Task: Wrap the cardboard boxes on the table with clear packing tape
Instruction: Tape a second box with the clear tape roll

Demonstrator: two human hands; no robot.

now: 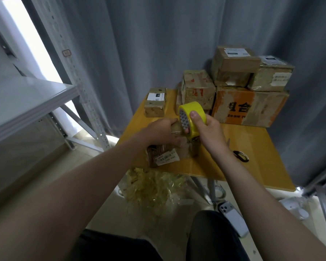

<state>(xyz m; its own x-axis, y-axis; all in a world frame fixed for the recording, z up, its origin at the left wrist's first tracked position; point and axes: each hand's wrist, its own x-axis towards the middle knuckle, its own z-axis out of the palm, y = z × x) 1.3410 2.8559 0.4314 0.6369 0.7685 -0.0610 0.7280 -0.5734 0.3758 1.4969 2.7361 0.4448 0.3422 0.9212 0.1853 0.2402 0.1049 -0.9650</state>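
A small cardboard box [164, 153] with a white label lies near the front left edge of the wooden table [252, 147]. My left hand [160, 131] rests on top of it, fingers curled over its far side. My right hand [205, 127] grips a yellow-rimmed tape roll [189, 112] just above the box's right end, thumb on the rim. A strip of clear tape runs from the roll down onto the box.
Several taped boxes [250, 106] are stacked at the table's back right; a small one [155, 102] sits back left. Scissors [240, 155] lie right of my hand. Crumpled used tape [154, 187] is on the floor, a phone [233, 217] on my lap, a metal shelf [36, 102] left.
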